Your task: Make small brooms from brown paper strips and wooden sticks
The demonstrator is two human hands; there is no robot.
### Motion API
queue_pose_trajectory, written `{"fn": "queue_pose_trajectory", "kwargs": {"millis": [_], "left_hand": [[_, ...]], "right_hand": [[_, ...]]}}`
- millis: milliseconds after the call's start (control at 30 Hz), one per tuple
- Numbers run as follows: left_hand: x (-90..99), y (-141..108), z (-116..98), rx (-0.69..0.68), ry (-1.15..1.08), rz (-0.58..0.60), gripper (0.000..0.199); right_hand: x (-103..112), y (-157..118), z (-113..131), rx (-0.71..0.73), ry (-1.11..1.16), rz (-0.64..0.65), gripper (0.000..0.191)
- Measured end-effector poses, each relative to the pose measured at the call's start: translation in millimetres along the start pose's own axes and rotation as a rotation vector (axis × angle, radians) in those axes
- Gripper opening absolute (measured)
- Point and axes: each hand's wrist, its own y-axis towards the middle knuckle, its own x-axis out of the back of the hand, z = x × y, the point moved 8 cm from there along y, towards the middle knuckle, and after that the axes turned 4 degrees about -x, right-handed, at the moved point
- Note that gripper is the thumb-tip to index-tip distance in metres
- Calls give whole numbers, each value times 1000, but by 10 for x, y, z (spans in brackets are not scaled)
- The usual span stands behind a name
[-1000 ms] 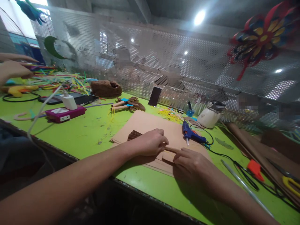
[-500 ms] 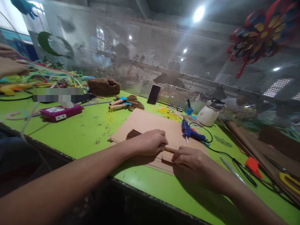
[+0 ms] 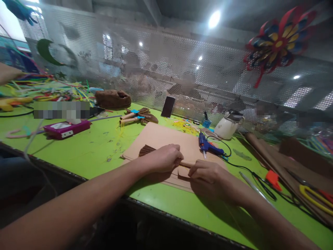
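Observation:
My left hand and my right hand are both closed on a thin brown paper roll, one at each side of its short visible stretch. Under them lie stacked sheets of tan paper on the green table. A pleated dark brown paper fan shows behind my left wrist; whether it joins the roll is hidden. Close to my right hand a small tan paper piece lies near the sheets' front edge. The blue glue gun rests on the right part of the sheets.
Two finished-looking fans with rolled handles, a phone and a white jug stand or lie farther back. A purple power strip is at left, yellow-handled scissors at right. Another person's arm reaches in at far left.
The view has shifted slightly, moving most things a little left in the picture. My hands keep their hold on the roll, nearly unchanged. The other person's arm at far left has changed position.

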Motion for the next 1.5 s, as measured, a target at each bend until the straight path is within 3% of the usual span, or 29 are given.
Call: {"fn": "queue_pose_trajectory", "kwargs": {"millis": [100,233,433,600,833,1100,1300,1500], "left_hand": [[8,-6,8,24,-29,7,23],[19,-19,14,42,-58,4,26],[17,-18,25,61,-75,-1,24],[12,-12,27,68,-65,15,23],[27,-23,23,78,-65,12,25],[55,-16,-4,76,-85,23,24],[47,-15,1,56,-79,8,26],[30,-11,21,76,-76,19,27]], "right_hand": [[36,-23,-51,6,0,-68,9],[28,-59,-228,-100,-79,-134,14],[-49,-124,-489,-275,-8,4,55],[-2,-192,-758,-433,-43,59,67],[8,-166,-649,-390,-67,60,45],[69,-222,-772,-465,-202,104,38],[-36,-112,-617,-381,-147,63,23],[-44,-95,-663,-369,-140,3,14]]}}
